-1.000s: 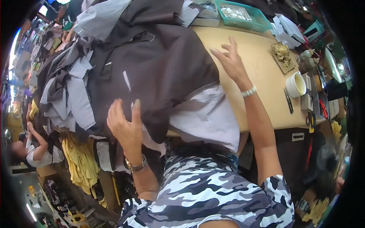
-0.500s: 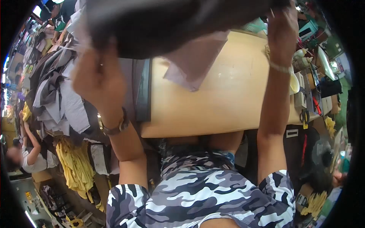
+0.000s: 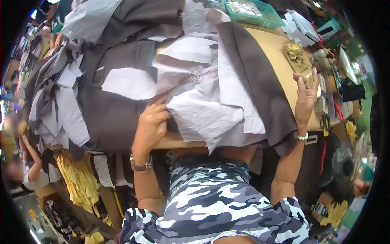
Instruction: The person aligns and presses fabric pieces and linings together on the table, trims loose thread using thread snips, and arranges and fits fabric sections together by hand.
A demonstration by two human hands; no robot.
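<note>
A dark brown garment piece [image 3: 254, 67] lies over the table with its pale grey lining [image 3: 207, 118] facing up. My left hand [image 3: 151, 126], fingers curled together, is at the left edge of this lining; whatever is between the fingertips is hidden. My right hand [image 3: 306, 95] is raised to the right of the brown cloth, fingers apart and holding nothing. More brown cloth [image 3: 109, 118] lies flat to the left of my left hand.
A pile of grey and brown pieces [image 3: 67, 105] is at the left. A teal basket [image 3: 268, 16], a yellowish lump on a small board [image 3: 295, 57] and scissors [image 3: 325, 123] are at the right. A person [image 3: 34, 166] is at far left.
The brown garment piece was lifted by both hands and has come down with its pale lining facing up. My right hand has let go of it; my left hand has come down nearer me.
</note>
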